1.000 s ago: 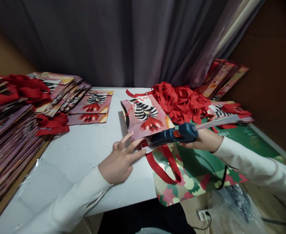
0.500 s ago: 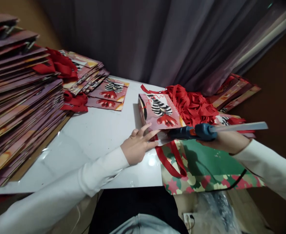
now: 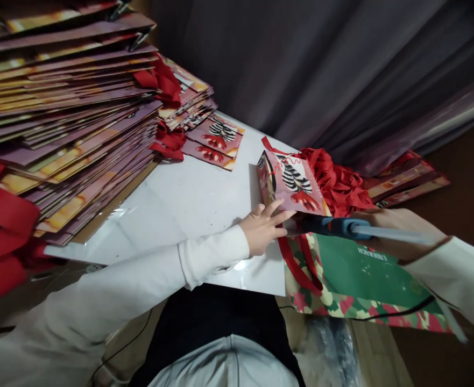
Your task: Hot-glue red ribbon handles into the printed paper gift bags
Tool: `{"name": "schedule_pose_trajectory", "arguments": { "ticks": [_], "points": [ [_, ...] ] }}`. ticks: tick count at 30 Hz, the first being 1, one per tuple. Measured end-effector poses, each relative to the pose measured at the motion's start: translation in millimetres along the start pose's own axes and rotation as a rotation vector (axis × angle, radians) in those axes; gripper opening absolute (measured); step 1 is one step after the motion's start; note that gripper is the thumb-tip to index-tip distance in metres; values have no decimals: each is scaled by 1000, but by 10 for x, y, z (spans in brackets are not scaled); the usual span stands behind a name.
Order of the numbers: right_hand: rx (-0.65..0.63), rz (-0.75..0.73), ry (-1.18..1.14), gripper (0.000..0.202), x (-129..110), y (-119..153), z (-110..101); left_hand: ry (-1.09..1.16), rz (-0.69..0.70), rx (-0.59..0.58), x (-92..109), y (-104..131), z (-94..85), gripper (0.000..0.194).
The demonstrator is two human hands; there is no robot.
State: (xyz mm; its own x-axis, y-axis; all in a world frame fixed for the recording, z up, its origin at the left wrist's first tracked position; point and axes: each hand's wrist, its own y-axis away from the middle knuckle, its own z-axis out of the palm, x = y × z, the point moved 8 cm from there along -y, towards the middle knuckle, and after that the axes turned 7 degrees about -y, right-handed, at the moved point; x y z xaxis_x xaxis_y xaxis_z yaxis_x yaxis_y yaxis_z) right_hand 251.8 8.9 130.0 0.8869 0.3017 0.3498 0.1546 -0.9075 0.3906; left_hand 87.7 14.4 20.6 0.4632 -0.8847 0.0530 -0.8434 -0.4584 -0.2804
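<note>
A small pink gift bag point(image 3: 291, 183) printed with a zebra-striped and red flower lies flat on the white table point(image 3: 196, 199). My left hand point(image 3: 263, 228) presses its near edge with the fingers spread. My right hand point(image 3: 398, 228) grips a blue glue gun point(image 3: 333, 226) with a clear glue stick at its back; the nozzle points left at the bag's near edge, close to my left fingertips. A red ribbon handle point(image 3: 301, 263) loops out beside the bag's near edge.
A tall stack of flat gift bags point(image 3: 59, 107) with red handles fills the left. A pile of red ribbons point(image 3: 337, 183) lies behind the bag. A green Christmas-print bag point(image 3: 361, 279) hangs over the table's right edge. More flat bags point(image 3: 216, 137) lie at the back.
The view has swung left and tilted, so the left stack looms larger. Both hands keep their hold; the glue gun stays at the bag's near edge.
</note>
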Motion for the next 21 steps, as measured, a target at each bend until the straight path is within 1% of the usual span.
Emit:
{"name": "schedule_pose_trajectory", "arguments": {
  "ticks": [3,6,8,10,13,15,17,21],
  "points": [
    [-101,-9,62,13,-148,-34,-44,19,15,-17,10,-9,13,45],
    [-148,11,147,10,-270,-96,-123,24,3,-9,15,3,-16,46],
    [-169,4,192,13,-331,-145,-150,28,1,-6,25,11,-31,48],
    [-185,-15,223,15,-374,-190,-152,35,7,-10,37,9,-33,53],
    [-201,-38,249,16,-420,-232,-132,42,26,-29,56,-9,-9,65],
    [-202,-31,248,16,-426,-233,-123,48,35,-44,67,-18,7,68],
    [-184,-4,215,15,-395,-202,-130,55,32,-35,71,-14,0,66],
    [-116,41,76,11,-200,-23,-135,59,29,28,77,16,-39,57]
  ]
}}
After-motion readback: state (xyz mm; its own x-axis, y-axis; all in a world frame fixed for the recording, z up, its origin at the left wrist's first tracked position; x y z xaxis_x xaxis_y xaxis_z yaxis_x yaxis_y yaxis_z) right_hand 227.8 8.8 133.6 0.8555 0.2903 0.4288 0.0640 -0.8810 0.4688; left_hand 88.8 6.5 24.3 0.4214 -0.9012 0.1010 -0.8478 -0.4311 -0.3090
